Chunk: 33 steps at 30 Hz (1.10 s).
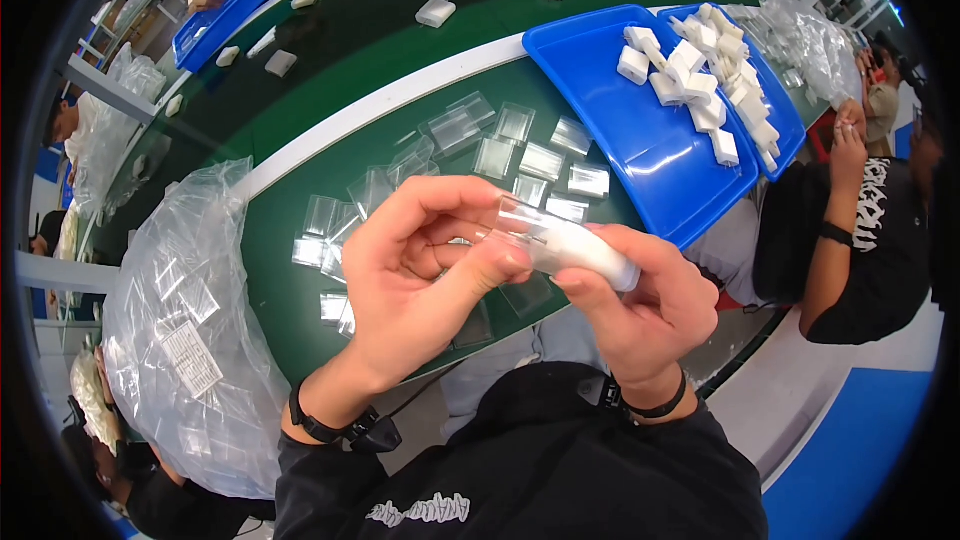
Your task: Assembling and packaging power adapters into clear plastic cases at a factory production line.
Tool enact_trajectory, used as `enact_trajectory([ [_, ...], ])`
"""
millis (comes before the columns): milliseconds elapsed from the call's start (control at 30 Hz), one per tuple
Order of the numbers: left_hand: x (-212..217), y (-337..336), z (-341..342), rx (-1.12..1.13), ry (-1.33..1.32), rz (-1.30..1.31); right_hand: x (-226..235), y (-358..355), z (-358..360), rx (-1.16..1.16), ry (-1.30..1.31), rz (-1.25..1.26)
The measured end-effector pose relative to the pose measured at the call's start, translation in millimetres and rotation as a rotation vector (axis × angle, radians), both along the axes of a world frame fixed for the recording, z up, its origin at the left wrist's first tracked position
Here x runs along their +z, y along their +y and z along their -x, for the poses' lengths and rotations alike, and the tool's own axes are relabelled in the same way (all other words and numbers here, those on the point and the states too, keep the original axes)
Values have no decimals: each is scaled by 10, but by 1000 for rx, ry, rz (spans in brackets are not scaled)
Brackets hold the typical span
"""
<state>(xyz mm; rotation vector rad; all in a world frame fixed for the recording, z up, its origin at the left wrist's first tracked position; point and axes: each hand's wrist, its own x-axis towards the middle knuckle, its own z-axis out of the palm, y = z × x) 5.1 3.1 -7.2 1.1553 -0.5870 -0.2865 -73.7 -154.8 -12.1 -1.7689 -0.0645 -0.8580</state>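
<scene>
Over green table (272, 285); hands (400, 278) (660, 305) raised, pinching; left: clear plastic (517, 220); right: white piece (585, 248)

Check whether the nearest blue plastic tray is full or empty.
Partly filled: the tray holds white rectangular blocks on its right; the left is bare.

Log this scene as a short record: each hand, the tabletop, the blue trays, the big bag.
Left hand: holds clear plastic sleeve
Right hand: holds white block, meeting the sleeve
Green tabletop: loose clear pieces scattered
Blue trays: side by side, both holding white blocks
Clear bag: left of the tabletop
</scene>
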Motion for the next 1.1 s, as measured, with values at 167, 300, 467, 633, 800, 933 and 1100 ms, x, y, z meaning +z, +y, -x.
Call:
enact_trajectory([
  [167, 35, -24, 28, -52, 131, 111, -2, 25, 55, 22, -25, -102],
  [300, 126, -18, 10, -22, 278, -118, 80, 18, 49, -17, 156, -120],
  [467, 200, -11, -62, -100, 508, -302, 188, -78, -113, 316, 621, -742],
  [633, 164, 4, -99, -243, 699, -206, 63, -170, -204, 521, 901, -931],
  [800, 125, 29, -158, -314, 695, -245, 44, -185, -213, 525, 857, -949],
  [933, 88, 37, -145, -139, 298, -207, -35, -105, -141, 20, 39, 123],
  [1100, 155, 60, -67, -228, 205, 15, 40, -248, -101, -36, -308, 487],
])
